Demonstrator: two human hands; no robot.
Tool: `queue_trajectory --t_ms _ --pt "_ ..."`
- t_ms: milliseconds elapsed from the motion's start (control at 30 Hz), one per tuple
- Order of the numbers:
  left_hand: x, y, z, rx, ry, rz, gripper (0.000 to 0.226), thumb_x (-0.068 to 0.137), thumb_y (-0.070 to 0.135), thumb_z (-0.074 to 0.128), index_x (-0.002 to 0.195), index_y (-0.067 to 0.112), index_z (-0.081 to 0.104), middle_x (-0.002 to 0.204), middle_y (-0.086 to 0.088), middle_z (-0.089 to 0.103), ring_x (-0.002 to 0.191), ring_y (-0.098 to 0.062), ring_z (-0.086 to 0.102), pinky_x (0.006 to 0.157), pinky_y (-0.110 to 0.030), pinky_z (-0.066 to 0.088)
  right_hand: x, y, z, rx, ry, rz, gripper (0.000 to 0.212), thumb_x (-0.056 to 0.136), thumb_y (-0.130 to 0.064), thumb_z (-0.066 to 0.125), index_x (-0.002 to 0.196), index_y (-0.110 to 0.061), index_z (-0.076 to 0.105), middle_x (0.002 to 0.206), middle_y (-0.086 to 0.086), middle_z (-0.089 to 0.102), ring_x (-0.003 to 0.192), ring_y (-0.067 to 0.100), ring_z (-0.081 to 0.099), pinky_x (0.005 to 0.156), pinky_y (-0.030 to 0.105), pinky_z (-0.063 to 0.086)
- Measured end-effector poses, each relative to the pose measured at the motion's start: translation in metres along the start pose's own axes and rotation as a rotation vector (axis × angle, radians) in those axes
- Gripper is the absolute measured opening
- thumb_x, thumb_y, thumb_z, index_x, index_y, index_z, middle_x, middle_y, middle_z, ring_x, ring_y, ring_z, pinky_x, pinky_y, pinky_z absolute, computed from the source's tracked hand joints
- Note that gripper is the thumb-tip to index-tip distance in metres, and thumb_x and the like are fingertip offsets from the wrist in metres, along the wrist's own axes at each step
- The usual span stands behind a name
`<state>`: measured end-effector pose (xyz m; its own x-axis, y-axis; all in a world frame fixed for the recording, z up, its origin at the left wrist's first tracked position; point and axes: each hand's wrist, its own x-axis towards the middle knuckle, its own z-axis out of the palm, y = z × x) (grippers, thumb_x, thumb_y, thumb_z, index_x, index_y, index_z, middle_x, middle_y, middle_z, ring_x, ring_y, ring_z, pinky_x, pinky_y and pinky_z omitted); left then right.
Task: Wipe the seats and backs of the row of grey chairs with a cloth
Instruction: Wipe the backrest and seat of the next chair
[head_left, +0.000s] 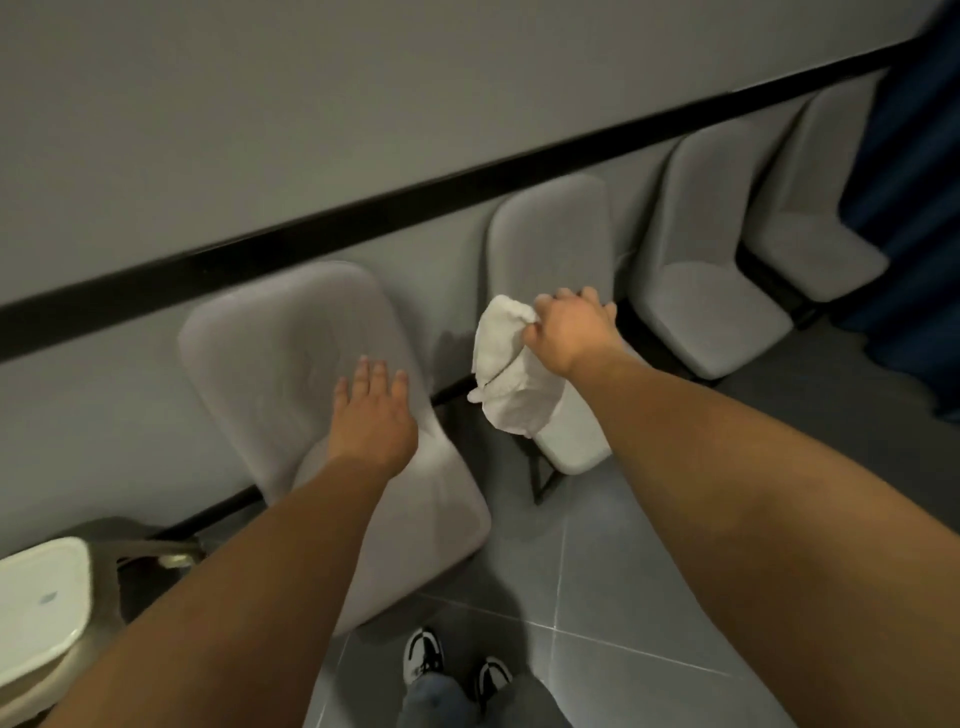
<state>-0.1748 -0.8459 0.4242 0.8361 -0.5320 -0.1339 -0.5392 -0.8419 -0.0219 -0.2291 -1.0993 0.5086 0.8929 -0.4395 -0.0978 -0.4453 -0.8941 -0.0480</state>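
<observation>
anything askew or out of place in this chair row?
Yes. The nearest grey chair, under the open left hand, is turned at an angle to the wall, while the other chairs face out squarely. The right hand grips the white cloth. No spills or damage visible.

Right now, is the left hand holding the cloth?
No, the left hand is open with straight fingers over the nearest grey chair, while the right hand grips the white cloth.
</observation>
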Motion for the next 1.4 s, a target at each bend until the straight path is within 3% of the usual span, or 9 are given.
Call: queue_trajectory --t_ms 200,400,533,800,933,1033,1167,1267,1400 --pt "0.030 0.030 -0.011 -0.039 -0.033 0.123 0.062 0.098 0.030 0.029 0.155 0.016 0.011 0.162 -0.012 0.007 0.148 -0.030 -0.003 0.117 -0.050 0.005 -0.009 0.048 -0.016 0.008 0.039 0.081 0.024 0.095 -0.040 0.044 0.103 -0.021 0.056 0.118 0.006 0.058 0.123 0.031 0.041 0.097 0.050 0.035" --pt "0.058 0.075 -0.028 -0.025 0.023 0.239 0.063 0.099 0.035 0.030 0.156 0.015 0.009 0.162 -0.013 0.010 0.148 -0.031 -0.002 0.118 -0.051 0.008 -0.005 0.102 -0.016 0.066 0.045 0.181 0.014 0.095 -0.040 0.047 0.094 -0.026 0.046 0.118 0.007 0.059 0.126 0.032 0.042 0.104 0.055 0.034" --pt "0.084 0.104 -0.032 -0.015 0.034 0.224 0.065 0.099 0.037 0.031 0.156 0.016 0.010 0.162 -0.013 0.010 0.148 -0.031 -0.003 0.118 -0.052 0.006 0.013 0.134 -0.011 0.107 0.025 0.156 0.023 0.095 -0.041 0.047 0.105 -0.023 0.058 0.122 0.005 0.058 0.129 0.030 0.040 0.109 0.060 0.028" --pt "0.151 0.189 -0.030 0.015 0.018 0.107 0.064 0.098 0.037 0.032 0.155 0.016 0.011 0.162 -0.013 0.012 0.148 -0.031 0.000 0.118 -0.052 0.006 0.105 0.204 -0.015 0.205 0.044 0.002 0.029 0.095 -0.040 0.049 0.114 -0.021 0.062 0.123 0.008 0.059 0.128 0.032 0.043 0.105 0.051 0.036" --pt "0.189 0.250 -0.030 0.002 0.023 0.009 0.064 0.096 0.037 0.035 0.154 0.016 0.016 0.160 -0.013 0.016 0.148 -0.031 0.003 0.117 -0.051 0.010 0.160 0.242 -0.011 0.262 0.082 -0.184 0.016 0.093 -0.036 0.049 0.095 -0.021 0.054 0.100 0.003 0.053 0.112 0.030 0.049 0.089 0.043 0.036" --pt "0.198 0.302 -0.020 0.001 0.014 -0.012 0.066 0.097 0.041 0.035 0.155 0.017 0.015 0.161 -0.013 0.013 0.148 -0.030 0.000 0.117 -0.050 0.006 0.189 0.271 0.002 0.251 0.010 -0.263 0.021 0.094 -0.033 0.049 0.104 -0.018 0.059 0.109 0.006 0.059 0.113 0.028 0.051 0.096 0.047 0.039" --pt "0.211 0.345 -0.010 0.020 -0.001 0.018 0.062 0.098 0.038 0.034 0.154 0.017 0.020 0.162 -0.012 0.013 0.148 -0.027 0.001 0.118 -0.048 0.005 0.230 0.312 0.018 0.306 -0.009 -0.243 0.023 0.097 -0.031 0.049 0.110 -0.015 0.059 0.115 0.011 0.062 0.113 0.033 0.054 0.093 0.045 0.039" --pt "0.227 0.349 -0.003 -0.005 -0.042 -0.092 0.062 0.098 0.039 0.032 0.154 0.018 0.018 0.162 -0.011 0.011 0.149 -0.026 -0.003 0.118 -0.047 0.001 0.265 0.340 0.026 0.348 0.003 -0.184 0.024 0.099 -0.033 0.048 0.111 -0.014 0.058 0.114 0.015 0.063 0.109 0.038 0.057 0.089 0.044 0.042" --pt "0.240 0.343 0.018 0.035 -0.057 -0.139 0.062 0.098 0.038 0.034 0.154 0.015 0.021 0.161 -0.013 0.017 0.148 -0.029 0.002 0.118 -0.049 0.006 0.295 0.365 0.033 0.370 -0.054 -0.159 0.019 0.100 -0.030 0.047 0.105 -0.014 0.056 0.099 0.009 0.063 0.094 0.034 0.061 0.078 0.043 0.048"
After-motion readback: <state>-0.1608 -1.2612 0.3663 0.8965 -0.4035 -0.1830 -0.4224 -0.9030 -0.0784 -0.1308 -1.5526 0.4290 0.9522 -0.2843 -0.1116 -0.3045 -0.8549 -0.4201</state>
